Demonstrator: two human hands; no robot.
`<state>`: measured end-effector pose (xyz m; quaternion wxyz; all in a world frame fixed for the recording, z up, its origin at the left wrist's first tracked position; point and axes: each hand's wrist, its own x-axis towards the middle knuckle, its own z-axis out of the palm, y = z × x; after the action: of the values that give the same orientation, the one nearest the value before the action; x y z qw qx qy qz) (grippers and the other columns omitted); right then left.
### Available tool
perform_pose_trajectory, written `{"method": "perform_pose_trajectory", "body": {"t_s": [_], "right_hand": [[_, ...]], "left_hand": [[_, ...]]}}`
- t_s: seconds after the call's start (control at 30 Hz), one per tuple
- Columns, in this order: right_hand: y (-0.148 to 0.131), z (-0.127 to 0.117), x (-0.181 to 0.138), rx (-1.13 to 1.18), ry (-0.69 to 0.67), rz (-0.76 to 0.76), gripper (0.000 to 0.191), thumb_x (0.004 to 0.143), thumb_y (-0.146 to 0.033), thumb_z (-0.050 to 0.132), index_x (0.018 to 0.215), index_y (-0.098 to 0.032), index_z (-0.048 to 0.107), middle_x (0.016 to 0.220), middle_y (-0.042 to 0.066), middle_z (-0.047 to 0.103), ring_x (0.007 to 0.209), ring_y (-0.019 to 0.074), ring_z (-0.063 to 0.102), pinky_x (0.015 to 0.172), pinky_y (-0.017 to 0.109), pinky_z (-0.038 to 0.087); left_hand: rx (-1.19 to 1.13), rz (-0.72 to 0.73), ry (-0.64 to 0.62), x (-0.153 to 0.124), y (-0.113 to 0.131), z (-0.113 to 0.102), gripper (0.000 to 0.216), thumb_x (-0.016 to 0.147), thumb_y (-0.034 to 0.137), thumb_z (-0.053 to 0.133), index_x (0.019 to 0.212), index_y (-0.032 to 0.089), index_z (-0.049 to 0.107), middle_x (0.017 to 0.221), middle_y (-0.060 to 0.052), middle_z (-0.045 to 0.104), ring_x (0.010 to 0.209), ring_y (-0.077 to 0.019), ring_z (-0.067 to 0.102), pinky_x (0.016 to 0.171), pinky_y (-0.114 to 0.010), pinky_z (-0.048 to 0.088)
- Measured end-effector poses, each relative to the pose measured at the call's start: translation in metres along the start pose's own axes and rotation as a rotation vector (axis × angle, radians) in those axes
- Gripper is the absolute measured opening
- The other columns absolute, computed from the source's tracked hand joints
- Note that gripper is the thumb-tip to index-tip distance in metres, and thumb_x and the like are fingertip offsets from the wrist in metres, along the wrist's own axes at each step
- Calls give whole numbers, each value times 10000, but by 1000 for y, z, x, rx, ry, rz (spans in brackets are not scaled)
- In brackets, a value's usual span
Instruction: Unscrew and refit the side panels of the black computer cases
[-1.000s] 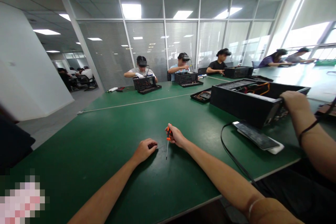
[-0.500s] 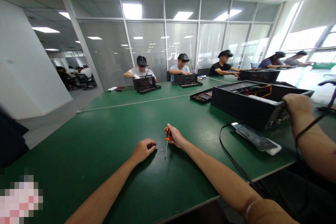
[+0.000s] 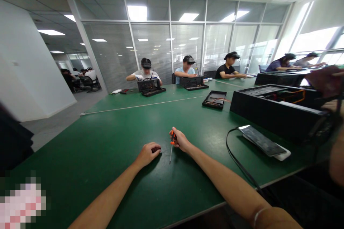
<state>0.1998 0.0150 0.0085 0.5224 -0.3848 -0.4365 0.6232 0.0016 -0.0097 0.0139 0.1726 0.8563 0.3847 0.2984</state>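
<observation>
My right hand [image 3: 181, 141] is closed around a screwdriver [image 3: 173, 138] with an orange and black handle. The thin metal shaft points down, its tip at or just above the green table [image 3: 113, 182]. Just to the left, my left hand [image 3: 149, 154] rests on the tabletop with fingers loosely curled and a gap between thumb and fingers. Nothing shows in it, though part of the palm is hidden. The two hands are a short way apart and do not touch.
To the right stand a black computer case [image 3: 264, 114] with its top open and a black panel [image 3: 215, 99] beside it. A phone [image 3: 263, 141] and a black cable [image 3: 228, 146] lie nearer. Across the table, several people work at other cases [image 3: 149, 86].
The black case on the right has shifted rightward, leaving more of its panel in view. The neighbour's arm has mostly moved out at the right edge. My hands and the screwdriver look still.
</observation>
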Motion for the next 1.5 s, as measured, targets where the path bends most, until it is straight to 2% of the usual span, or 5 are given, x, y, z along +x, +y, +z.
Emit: {"method": "perform_pose_trajectory", "body": {"t_s": [0.47,0.83,1.13,1.27,1.5], "right_hand": [[1,-2,0,-5,38,-1,405,755,-578,426,796,-180,489,546,-47,438,337,32,311,276,133,168],[2,-2,-5,31,59,20,386,752,-566,449,776,-181,468,523,-41,428,354,60,412,284,128,159],[1,-3,0,56,28,69,395,735,-579,445,702,-187,421,505,-55,407,334,44,327,293,142,162],[0,-4,2,106,-38,87,410,728,-588,440,657,-190,368,490,-73,355,339,33,259,310,149,173],[-1,3,-5,12,-75,9,368,681,-514,544,686,-202,350,559,-68,439,401,53,358,379,187,318]], "left_hand": [[65,15,37,-3,4,0,135,753,229,517,801,165,626,763,-27,596,682,-117,526,675,-238,419],[114,-43,172,-6,4,-3,128,754,194,499,799,156,614,766,-34,584,703,-127,523,703,-260,420],[88,47,31,-6,6,-2,109,763,199,490,792,162,589,792,-36,577,734,-129,517,715,-245,406],[75,45,5,-4,4,-2,114,769,207,487,799,164,588,796,-32,581,728,-126,519,716,-248,408],[36,1,-10,-3,2,-3,132,781,215,480,826,173,596,830,-39,597,749,-139,527,737,-273,413]]}}
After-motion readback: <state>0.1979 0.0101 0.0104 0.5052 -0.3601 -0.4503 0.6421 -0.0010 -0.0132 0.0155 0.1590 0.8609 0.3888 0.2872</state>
